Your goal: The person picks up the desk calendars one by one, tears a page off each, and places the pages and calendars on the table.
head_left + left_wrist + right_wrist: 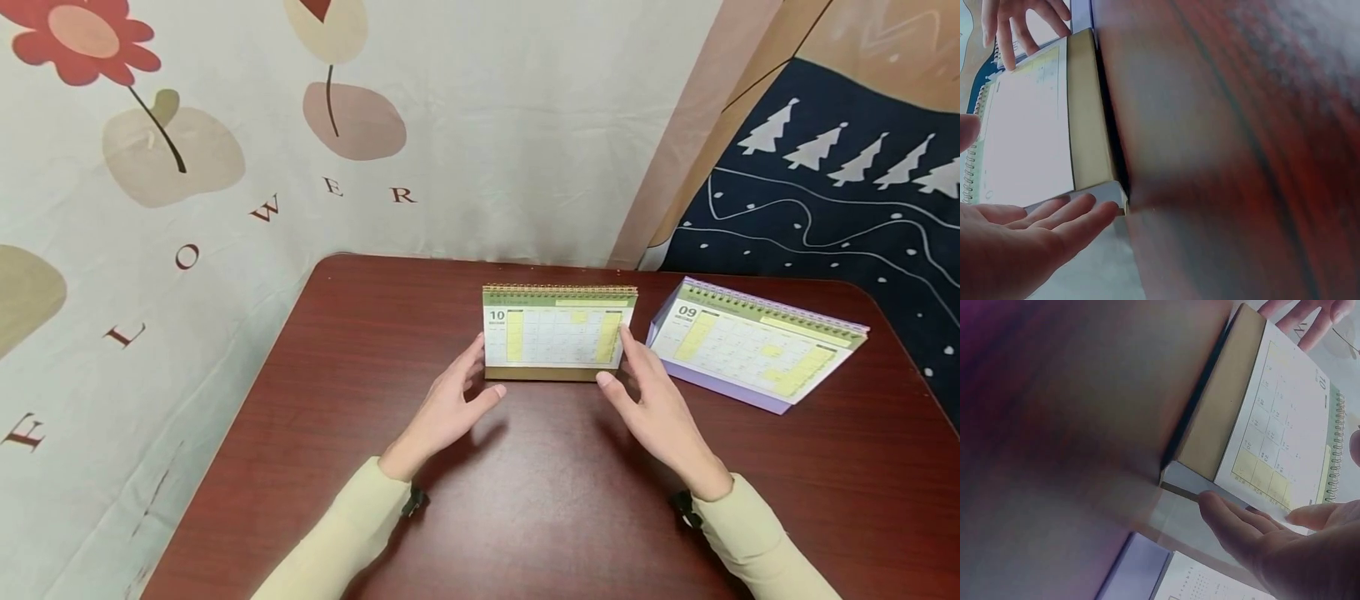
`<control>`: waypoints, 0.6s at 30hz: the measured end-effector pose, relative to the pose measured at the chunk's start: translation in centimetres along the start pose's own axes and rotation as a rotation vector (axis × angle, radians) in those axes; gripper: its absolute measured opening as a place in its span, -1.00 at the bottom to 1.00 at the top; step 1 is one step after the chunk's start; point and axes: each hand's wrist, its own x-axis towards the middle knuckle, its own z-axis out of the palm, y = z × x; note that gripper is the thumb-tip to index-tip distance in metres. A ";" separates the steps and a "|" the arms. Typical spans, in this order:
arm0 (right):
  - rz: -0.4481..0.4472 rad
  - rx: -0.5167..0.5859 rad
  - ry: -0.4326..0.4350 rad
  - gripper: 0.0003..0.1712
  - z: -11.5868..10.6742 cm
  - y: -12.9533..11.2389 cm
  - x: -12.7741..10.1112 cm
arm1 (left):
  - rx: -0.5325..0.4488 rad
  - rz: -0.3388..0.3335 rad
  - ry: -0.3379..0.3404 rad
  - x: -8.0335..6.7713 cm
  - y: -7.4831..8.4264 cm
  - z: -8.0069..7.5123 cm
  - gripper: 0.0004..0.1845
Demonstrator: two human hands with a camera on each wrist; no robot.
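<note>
A desk calendar [558, 337] with a gold-brown base stands upright on the table, its page marked 10 facing me. My left hand [450, 404] is at its left side, fingers straight along the edge and thumb apart in front. At the right side is my right hand [656, 404], its fingertips right at the page's edge and thumb near the lower corner. In the left wrist view the left fingers [1079, 225] lie alongside the calendar's open end. The right wrist view shows the right fingers [1235, 522] extended beside the opposite end.
A second desk calendar [757, 346], purple-based and showing 09, stands angled just right of my right hand. Both are on a dark red wooden table [360, 333]. Behind its far edge hang a flower-printed cloth [510, 125] and a dark blue tree-patterned cloth [840, 217].
</note>
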 end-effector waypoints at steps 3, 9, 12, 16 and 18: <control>0.000 0.004 0.007 -0.12 -0.2 0.0 -0.1 | 0.004 0.032 0.011 -0.1 0.1 -0.1 -0.13; 0.022 -0.016 0.007 -0.12 -0.7 0.1 -0.2 | -0.021 0.124 0.045 -0.1 0.4 -0.1 -0.18; 0.028 -0.041 0.010 -0.12 -0.9 0.1 -0.3 | -0.041 0.169 0.066 0.0 0.4 0.0 -0.17; 0.035 -0.057 0.015 -0.13 -1.2 0.1 -0.5 | -0.044 0.216 0.092 0.1 0.3 0.0 -0.17; 0.040 -0.052 0.012 -0.13 -1.4 0.0 -0.6 | -0.044 0.227 0.100 0.1 0.3 0.1 -0.17</control>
